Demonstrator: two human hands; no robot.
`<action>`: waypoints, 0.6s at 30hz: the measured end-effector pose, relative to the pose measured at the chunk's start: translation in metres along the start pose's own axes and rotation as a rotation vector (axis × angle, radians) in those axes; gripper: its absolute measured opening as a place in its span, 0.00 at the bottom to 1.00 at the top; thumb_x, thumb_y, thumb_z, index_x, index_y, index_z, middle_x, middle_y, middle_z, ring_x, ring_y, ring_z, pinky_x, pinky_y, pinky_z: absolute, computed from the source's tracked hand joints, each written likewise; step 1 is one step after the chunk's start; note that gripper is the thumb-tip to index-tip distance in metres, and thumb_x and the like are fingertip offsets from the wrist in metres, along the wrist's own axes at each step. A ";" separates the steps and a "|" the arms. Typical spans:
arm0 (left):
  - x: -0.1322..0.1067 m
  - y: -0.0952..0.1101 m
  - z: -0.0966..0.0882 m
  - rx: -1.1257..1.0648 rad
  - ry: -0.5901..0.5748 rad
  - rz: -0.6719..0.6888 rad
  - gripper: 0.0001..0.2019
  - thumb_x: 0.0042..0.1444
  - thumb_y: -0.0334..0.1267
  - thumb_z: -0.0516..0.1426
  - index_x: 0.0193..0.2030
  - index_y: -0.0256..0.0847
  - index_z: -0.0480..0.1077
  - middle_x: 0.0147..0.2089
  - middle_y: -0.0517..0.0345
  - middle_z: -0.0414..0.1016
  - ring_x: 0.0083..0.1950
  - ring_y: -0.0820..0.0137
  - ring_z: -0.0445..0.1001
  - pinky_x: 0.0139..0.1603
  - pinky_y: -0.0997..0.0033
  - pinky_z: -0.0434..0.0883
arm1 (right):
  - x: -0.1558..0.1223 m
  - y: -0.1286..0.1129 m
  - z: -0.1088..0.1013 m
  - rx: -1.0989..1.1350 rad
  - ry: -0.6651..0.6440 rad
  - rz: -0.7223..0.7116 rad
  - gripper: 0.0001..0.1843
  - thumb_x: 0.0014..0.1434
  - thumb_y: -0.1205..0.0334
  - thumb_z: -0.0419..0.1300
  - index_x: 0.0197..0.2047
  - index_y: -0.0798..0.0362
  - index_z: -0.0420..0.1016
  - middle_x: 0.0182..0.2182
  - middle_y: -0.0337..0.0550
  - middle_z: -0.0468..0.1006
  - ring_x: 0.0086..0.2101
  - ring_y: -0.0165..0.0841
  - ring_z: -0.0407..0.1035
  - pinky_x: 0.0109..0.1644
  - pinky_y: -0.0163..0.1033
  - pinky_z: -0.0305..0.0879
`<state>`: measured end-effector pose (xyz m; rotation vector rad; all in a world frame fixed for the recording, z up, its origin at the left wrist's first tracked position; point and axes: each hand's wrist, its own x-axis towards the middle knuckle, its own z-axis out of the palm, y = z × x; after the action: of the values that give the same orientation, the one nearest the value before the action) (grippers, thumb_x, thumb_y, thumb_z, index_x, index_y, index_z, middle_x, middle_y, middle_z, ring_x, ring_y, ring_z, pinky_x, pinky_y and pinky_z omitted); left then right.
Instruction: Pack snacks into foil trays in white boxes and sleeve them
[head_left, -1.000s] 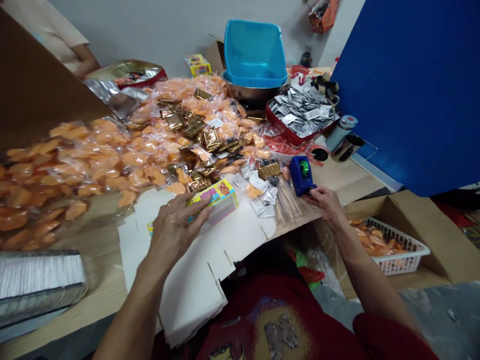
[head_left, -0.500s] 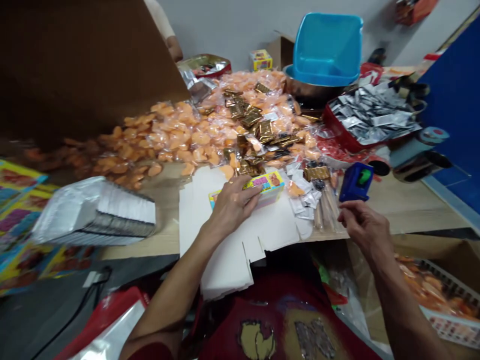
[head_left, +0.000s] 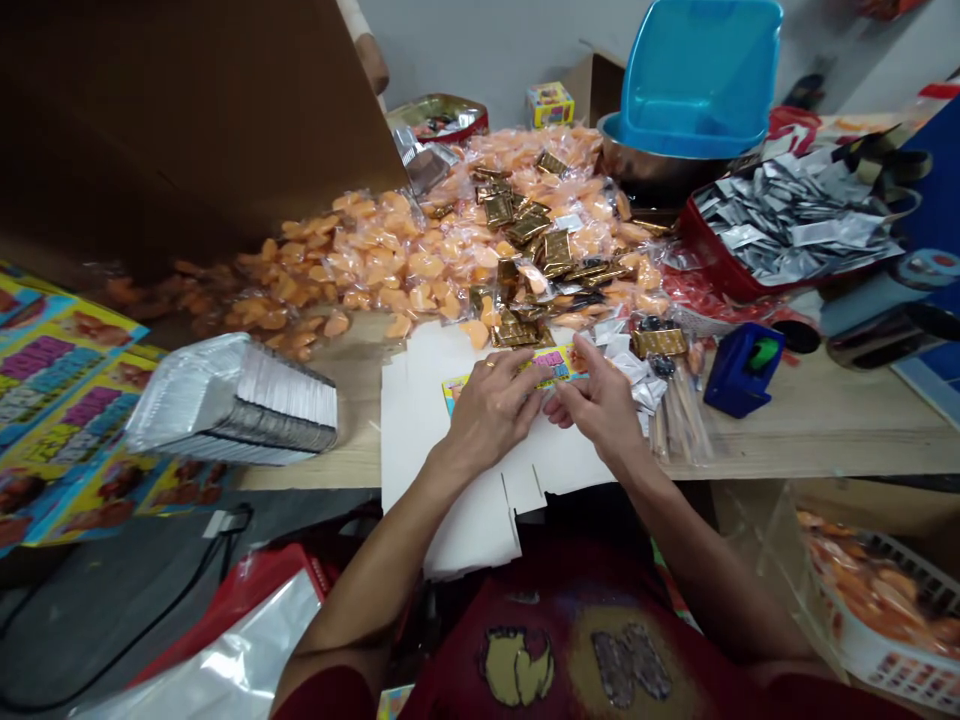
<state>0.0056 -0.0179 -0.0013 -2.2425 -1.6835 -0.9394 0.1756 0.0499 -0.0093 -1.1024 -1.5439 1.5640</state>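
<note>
A small yellow and blue printed box (head_left: 564,362) lies on a stack of flat white card (head_left: 420,440) at the table's front. Across the top of the box lies my left hand (head_left: 499,400), fingers bent and gripping it. My right hand (head_left: 600,400) closes on the box's right end, thumb along the top and the other fingers curled at the near side. Whether a strip of tape is in those fingers is too small to tell. To the right stands a blue tape dispenser (head_left: 745,370) with a green core.
Orange pieces in clear bags (head_left: 390,260) are heaped behind, with gold sachets (head_left: 559,250) on top. Foil trays (head_left: 240,400) stand left, wooden sticks (head_left: 679,415) right. A red tin (head_left: 720,245) holds silver sachets; a blue basin (head_left: 697,80) stands behind. Another person's arm (head_left: 367,55) shows.
My right hand has moved left from the tape dispenser to the box's right end. My left hand stays on the box. The whole view has shifted slightly.
</note>
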 end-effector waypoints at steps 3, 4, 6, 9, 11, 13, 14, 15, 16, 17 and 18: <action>0.003 0.001 -0.005 0.020 -0.068 -0.004 0.12 0.70 0.36 0.57 0.55 0.45 0.80 0.61 0.44 0.76 0.59 0.55 0.76 0.56 0.51 0.76 | -0.004 0.005 0.004 0.068 0.002 -0.022 0.53 0.58 0.52 0.63 0.81 0.54 0.48 0.22 0.31 0.79 0.21 0.33 0.73 0.28 0.39 0.73; 0.006 0.002 -0.007 0.005 -0.086 -0.029 0.13 0.70 0.36 0.57 0.56 0.45 0.80 0.61 0.44 0.76 0.59 0.55 0.76 0.56 0.51 0.76 | -0.004 0.006 0.005 0.101 0.003 -0.041 0.52 0.58 0.53 0.63 0.81 0.54 0.47 0.22 0.30 0.79 0.22 0.33 0.73 0.29 0.39 0.73; 0.015 0.002 -0.010 -0.055 -0.122 -0.112 0.14 0.70 0.38 0.56 0.57 0.44 0.80 0.58 0.46 0.78 0.57 0.58 0.77 0.56 0.55 0.75 | -0.004 0.009 0.008 0.156 0.013 -0.086 0.51 0.60 0.53 0.63 0.81 0.53 0.46 0.22 0.30 0.78 0.23 0.32 0.72 0.31 0.39 0.73; 0.032 0.002 -0.011 -0.136 -0.180 -0.258 0.12 0.71 0.43 0.56 0.50 0.43 0.80 0.51 0.51 0.80 0.50 0.62 0.78 0.51 0.60 0.74 | -0.001 0.013 0.013 0.190 0.030 -0.130 0.49 0.62 0.53 0.62 0.81 0.51 0.46 0.24 0.31 0.78 0.25 0.32 0.72 0.33 0.40 0.73; 0.042 0.000 -0.009 -0.147 -0.226 -0.322 0.11 0.69 0.47 0.59 0.46 0.43 0.78 0.48 0.54 0.81 0.48 0.61 0.79 0.50 0.61 0.73 | 0.001 0.017 0.017 0.189 0.040 -0.149 0.48 0.63 0.54 0.61 0.81 0.49 0.45 0.25 0.31 0.78 0.26 0.32 0.73 0.34 0.39 0.73; 0.049 -0.002 -0.007 -0.138 -0.273 -0.341 0.11 0.68 0.48 0.61 0.46 0.43 0.75 0.47 0.55 0.81 0.48 0.60 0.79 0.49 0.61 0.72 | 0.000 0.021 0.022 0.189 0.048 -0.167 0.48 0.63 0.55 0.60 0.81 0.49 0.43 0.26 0.31 0.79 0.27 0.32 0.74 0.36 0.39 0.74; 0.050 -0.003 -0.006 -0.129 -0.291 -0.332 0.11 0.68 0.48 0.61 0.46 0.43 0.74 0.46 0.55 0.82 0.48 0.60 0.79 0.48 0.61 0.72 | -0.001 0.023 0.023 0.185 0.048 -0.174 0.49 0.63 0.57 0.60 0.81 0.49 0.42 0.27 0.31 0.79 0.28 0.32 0.74 0.37 0.39 0.74; 0.051 -0.003 -0.006 -0.115 -0.302 -0.315 0.11 0.68 0.48 0.61 0.46 0.44 0.74 0.46 0.55 0.82 0.48 0.59 0.79 0.47 0.62 0.71 | -0.002 0.025 0.021 0.172 0.045 -0.179 0.50 0.62 0.58 0.59 0.81 0.49 0.41 0.28 0.31 0.80 0.29 0.32 0.75 0.37 0.38 0.75; 0.051 -0.004 -0.005 -0.095 -0.304 -0.293 0.11 0.67 0.48 0.61 0.46 0.44 0.74 0.45 0.55 0.81 0.47 0.59 0.79 0.47 0.62 0.71 | -0.004 0.027 0.017 0.146 0.039 -0.179 0.50 0.61 0.59 0.59 0.81 0.48 0.41 0.29 0.31 0.81 0.28 0.31 0.75 0.37 0.38 0.75; 0.051 -0.004 -0.005 -0.067 -0.297 -0.268 0.11 0.67 0.48 0.61 0.47 0.44 0.73 0.45 0.54 0.81 0.47 0.59 0.79 0.46 0.62 0.70 | -0.006 0.029 0.008 0.105 0.037 -0.174 0.50 0.61 0.60 0.59 0.81 0.48 0.42 0.30 0.32 0.81 0.28 0.31 0.76 0.37 0.38 0.75; 0.050 -0.005 -0.004 -0.033 -0.284 -0.242 0.11 0.68 0.48 0.61 0.47 0.44 0.73 0.45 0.54 0.81 0.47 0.58 0.79 0.45 0.62 0.70 | -0.007 0.031 -0.005 0.046 0.048 -0.169 0.48 0.61 0.61 0.59 0.81 0.48 0.45 0.31 0.33 0.82 0.27 0.31 0.75 0.36 0.37 0.74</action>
<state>0.0078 0.0214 0.0295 -2.3212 -2.1134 -0.7238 0.1859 0.0431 -0.0393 -0.9515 -1.5202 1.4414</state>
